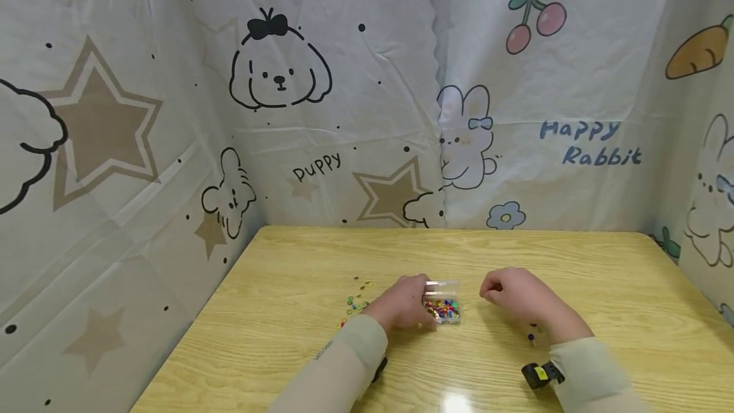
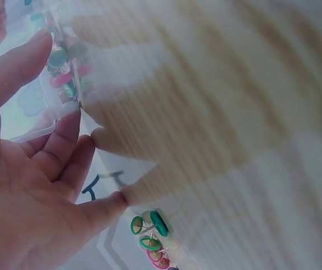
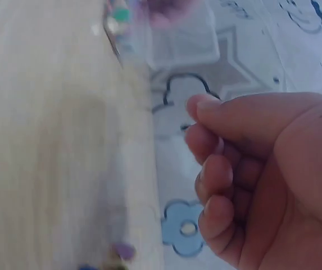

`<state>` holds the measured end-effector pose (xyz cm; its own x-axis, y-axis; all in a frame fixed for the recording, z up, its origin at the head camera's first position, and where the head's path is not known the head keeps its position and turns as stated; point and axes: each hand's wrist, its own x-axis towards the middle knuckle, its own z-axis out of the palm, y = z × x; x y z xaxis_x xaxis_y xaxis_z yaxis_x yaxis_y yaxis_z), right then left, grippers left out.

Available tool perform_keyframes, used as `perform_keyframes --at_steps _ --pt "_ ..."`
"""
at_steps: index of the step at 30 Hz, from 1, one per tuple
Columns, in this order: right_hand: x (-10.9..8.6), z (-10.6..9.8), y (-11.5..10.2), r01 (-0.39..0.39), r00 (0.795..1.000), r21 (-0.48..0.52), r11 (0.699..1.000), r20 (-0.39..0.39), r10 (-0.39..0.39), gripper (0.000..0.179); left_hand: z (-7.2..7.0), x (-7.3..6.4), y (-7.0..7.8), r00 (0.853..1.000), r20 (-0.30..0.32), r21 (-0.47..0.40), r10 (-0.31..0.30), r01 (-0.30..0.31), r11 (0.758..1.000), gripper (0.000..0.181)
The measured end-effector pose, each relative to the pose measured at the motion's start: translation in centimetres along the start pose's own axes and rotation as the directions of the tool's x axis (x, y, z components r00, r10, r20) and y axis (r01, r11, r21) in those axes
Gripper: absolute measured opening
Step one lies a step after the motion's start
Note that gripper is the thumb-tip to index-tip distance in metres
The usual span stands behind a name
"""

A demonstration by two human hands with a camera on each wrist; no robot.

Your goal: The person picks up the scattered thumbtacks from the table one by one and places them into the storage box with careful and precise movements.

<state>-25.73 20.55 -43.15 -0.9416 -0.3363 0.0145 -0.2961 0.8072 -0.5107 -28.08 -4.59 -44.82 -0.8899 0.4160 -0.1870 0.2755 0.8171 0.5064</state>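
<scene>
My left hand grips the left side of a small clear plastic box on the table, its thumb and fingers on either side in the left wrist view. The box's lid stands raised at the back. Inside lie many coloured thumbtacks. Just to the right of the box, my right hand hovers above the table. Its fingers are curled, the thumb tip against the index finger. Nothing shows between them in the right wrist view.
Loose thumbtacks lie scattered left of the box, partly behind the left hand. A few more tacks lie under the right forearm. The wood-grain table meets a printed curtain at the back and sides.
</scene>
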Motion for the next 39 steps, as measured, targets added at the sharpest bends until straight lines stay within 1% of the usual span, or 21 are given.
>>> perform_keyframes --at_steps 4,9,13,15,19,22,27,31,35,39 --pt "-0.6 -1.1 1.7 -0.055 0.998 0.016 0.998 -0.002 0.055 0.008 0.1 0.0 0.0 1.0 0.005 -0.005 -0.006 0.006 1.0 0.064" --pt "-1.3 -1.9 3.8 -0.123 0.992 0.003 0.992 0.009 0.123 0.008 0.3 0.1 0.0 1.0 0.009 0.001 -0.024 0.024 1.0 0.067" --pt "-1.9 -2.1 5.0 -0.185 0.982 0.019 0.983 0.055 0.183 0.011 0.5 0.2 0.0 0.999 0.015 0.004 -0.036 0.036 0.999 0.069" --pt "-2.1 -2.0 5.3 -0.198 0.977 0.042 0.979 0.088 0.194 0.009 0.6 0.2 0.0 0.999 0.017 0.007 -0.042 0.042 0.999 0.069" --pt "-2.3 -1.4 5.5 -0.214 0.97 0.084 0.973 0.134 0.202 0.007 0.7 0.3 -0.1 0.999 0.023 0.007 -0.042 0.041 0.999 0.069" --pt "-2.2 -1.1 5.5 -0.213 0.968 0.061 0.975 0.145 0.203 0.011 0.7 0.3 -0.1 0.999 0.024 -0.011 -0.03 0.03 0.999 0.068" --pt "-1.8 -0.8 5.1 -0.174 0.976 -0.007 0.985 0.129 0.174 0.013 0.6 0.3 -0.3 1.0 0.019 -0.037 -0.024 0.025 0.999 0.065" --pt "-1.8 -0.7 5.0 -0.178 0.975 -0.028 0.984 0.126 0.181 0.014 0.6 0.4 -0.2 0.999 0.027 -0.024 -0.023 0.024 0.999 0.064" --pt "-1.8 -0.9 4.9 -0.168 0.979 -0.057 0.984 0.11 0.173 0.014 0.6 0.5 -0.1 0.999 0.02 -0.02 -0.026 0.026 0.999 0.066" --pt "-1.7 -1.2 4.4 -0.16 0.982 -0.048 0.986 0.098 0.164 0.013 0.3 0.6 -0.1 0.999 0.017 -0.002 -0.037 0.037 0.999 0.07"
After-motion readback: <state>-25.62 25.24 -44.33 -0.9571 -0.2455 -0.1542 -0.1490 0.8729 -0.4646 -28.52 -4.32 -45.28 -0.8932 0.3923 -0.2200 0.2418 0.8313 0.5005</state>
